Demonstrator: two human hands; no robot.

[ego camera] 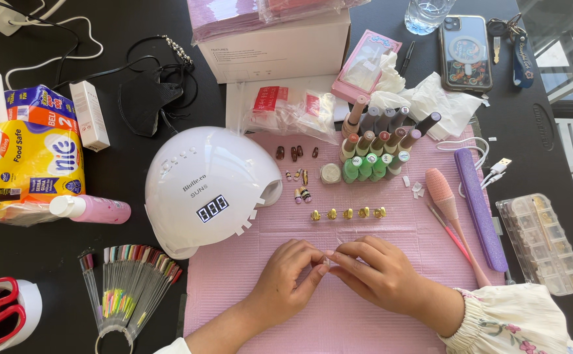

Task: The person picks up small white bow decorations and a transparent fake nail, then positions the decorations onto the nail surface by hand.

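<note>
Head view: my left hand (pixel 285 280) and right hand (pixel 378 270) meet fingertip to fingertip, pinching tiny clear nail tip (pixel 328 259) over pink mat (pixel 339 314), below row of gold stands (pixel 348 213), lamp (pixel 204 187) at left.

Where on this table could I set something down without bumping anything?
Free: the pink mat below both hands, and the black tabletop between the white nail lamp and tissue pack. Crowded: the polish bottles and the gold nail holders.
</note>
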